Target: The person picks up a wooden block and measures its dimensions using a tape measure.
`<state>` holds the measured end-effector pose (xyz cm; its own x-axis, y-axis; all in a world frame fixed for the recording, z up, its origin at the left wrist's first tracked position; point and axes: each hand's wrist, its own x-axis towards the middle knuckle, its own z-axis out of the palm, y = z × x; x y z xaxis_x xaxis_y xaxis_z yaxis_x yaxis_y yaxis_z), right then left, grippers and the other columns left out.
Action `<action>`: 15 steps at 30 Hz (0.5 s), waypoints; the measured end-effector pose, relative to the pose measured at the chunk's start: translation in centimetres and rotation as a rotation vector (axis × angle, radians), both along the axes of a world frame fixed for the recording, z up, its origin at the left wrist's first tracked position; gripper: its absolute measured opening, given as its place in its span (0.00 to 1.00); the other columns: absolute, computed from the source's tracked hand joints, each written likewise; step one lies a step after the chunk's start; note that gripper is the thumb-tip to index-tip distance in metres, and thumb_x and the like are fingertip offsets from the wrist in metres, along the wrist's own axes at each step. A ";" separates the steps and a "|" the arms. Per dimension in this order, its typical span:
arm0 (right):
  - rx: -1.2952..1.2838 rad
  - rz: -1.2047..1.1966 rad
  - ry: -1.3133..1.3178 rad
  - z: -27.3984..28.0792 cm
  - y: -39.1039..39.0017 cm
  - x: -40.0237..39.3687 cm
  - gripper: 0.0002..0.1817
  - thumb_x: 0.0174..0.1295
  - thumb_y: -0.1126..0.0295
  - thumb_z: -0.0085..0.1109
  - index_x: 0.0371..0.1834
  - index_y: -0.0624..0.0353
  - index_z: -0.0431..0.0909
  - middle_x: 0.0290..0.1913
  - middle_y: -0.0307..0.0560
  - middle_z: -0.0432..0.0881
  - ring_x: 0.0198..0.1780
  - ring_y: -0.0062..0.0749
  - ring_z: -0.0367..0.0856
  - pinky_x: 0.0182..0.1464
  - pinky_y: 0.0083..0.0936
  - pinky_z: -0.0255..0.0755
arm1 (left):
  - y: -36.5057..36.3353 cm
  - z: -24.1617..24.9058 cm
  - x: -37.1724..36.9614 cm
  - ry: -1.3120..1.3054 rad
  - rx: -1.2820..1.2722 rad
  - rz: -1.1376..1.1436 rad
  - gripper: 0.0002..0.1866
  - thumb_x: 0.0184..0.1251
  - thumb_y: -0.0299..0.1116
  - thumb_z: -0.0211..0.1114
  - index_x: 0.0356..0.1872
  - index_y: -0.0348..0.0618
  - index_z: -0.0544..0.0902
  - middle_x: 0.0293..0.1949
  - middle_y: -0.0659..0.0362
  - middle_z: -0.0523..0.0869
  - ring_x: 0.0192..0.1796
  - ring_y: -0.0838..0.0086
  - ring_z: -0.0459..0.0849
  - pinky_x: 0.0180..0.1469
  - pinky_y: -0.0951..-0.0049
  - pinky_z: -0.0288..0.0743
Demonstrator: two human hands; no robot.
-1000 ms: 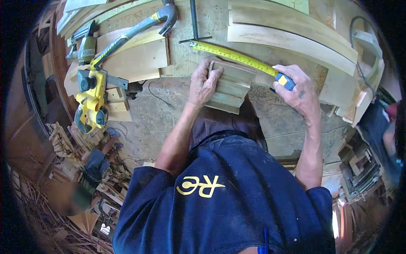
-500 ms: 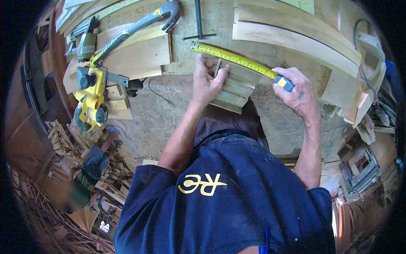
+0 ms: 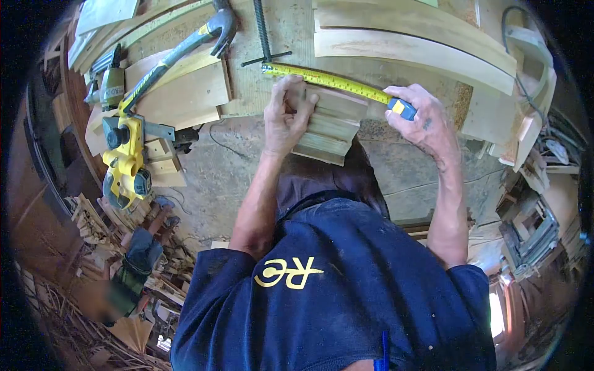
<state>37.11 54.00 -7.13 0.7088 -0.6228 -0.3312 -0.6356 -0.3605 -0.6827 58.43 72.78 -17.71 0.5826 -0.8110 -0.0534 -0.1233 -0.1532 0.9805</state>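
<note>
My right hand (image 3: 421,114) is closed round a blue and yellow tape measure (image 3: 402,109). Its yellow blade (image 3: 334,82) is pulled out to the left, and the blade's end lies by the black clamp bar. My left hand (image 3: 289,114) touches the left part of a grooved wooden piece (image 3: 331,127), just below the blade, with thumb and fingers curled at its edge. Whether the fingers also press on the blade is hard to see. The blade runs along the far edge of that piece.
A hammer (image 3: 185,46), a yellow power tool (image 3: 127,161) and a green bottle (image 3: 112,86) are at the left. A threaded clamp (image 3: 262,37) stands beyond the tape. Curved boards (image 3: 408,49) lie at the back right. Another person (image 3: 133,266) is at the lower left.
The view has shifted, so the bench objects appear farther left. My left thumb has moved off a thin upright edge on the wooden piece. The tape is still extended.
</note>
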 end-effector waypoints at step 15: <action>0.014 -0.021 0.049 -0.3 0.5 0.4 0.21 0.58 0.58 0.70 0.53 0.55 0.87 0.38 0.55 0.83 0.43 0.51 0.85 0.49 0.43 0.79 | -0.4 0.4 2.6 0.417 0.058 -0.051 0.22 0.76 0.24 0.67 0.67 0.41 0.74 0.50 0.61 0.86 0.47 0.84 0.82 0.46 0.83 0.75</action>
<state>37.56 54.51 -7.41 0.6781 -0.6329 -0.3737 -0.6759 -0.3373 -0.6553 61.05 72.40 -17.29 0.4606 -0.8269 -0.3226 0.2731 -0.2137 0.9379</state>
